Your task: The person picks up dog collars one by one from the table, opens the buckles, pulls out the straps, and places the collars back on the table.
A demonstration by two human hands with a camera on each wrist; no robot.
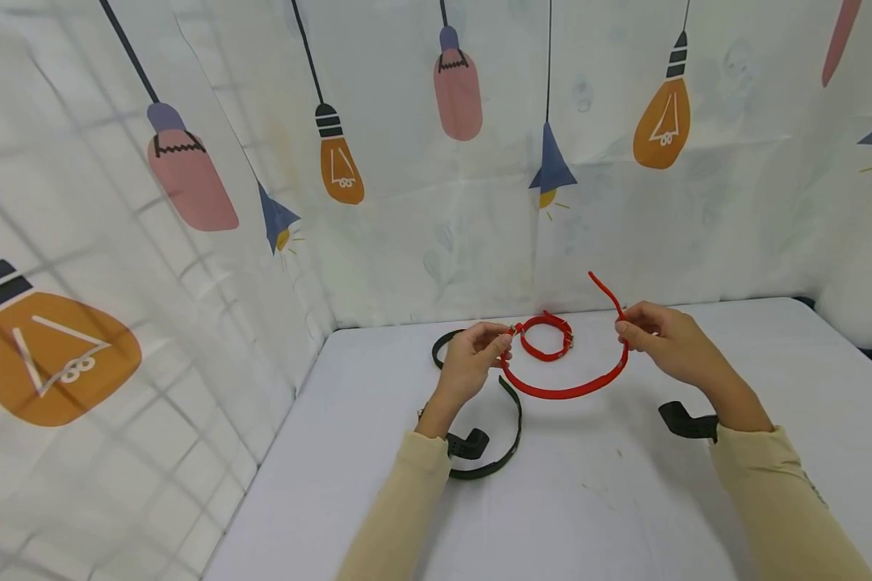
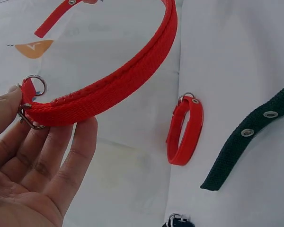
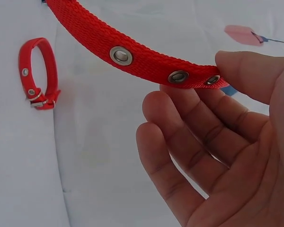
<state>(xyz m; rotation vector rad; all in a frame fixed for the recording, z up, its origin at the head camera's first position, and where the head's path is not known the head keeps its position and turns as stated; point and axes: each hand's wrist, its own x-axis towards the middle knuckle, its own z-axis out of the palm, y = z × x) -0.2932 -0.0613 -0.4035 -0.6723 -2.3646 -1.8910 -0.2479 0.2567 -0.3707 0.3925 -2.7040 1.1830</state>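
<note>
A red collar point(image 1: 561, 393) hangs in a U between my two hands, lifted above the table. My left hand point(image 1: 471, 363) pinches its buckle end; in the left wrist view the metal buckle point(image 2: 28, 118) and a D-ring point(image 2: 43, 85) show by the thumb. My right hand point(image 1: 672, 343) pinches the other end between thumb and fingers, near the metal eyelets point(image 3: 178, 76), and the tip sticks up past it. A second red collar point(image 2: 196, 132), buckled into a loop, stands on the table behind the held one. A dark green collar point(image 1: 507, 457) lies unfastened near my left wrist.
A dark band point(image 1: 437, 352) is partly hidden behind my left hand. The white table point(image 1: 567, 516) meets a patterned curtain point(image 1: 421, 242) at the back and left. Black wrist straps with mounts point(image 1: 686, 421) stick out at both wrists.
</note>
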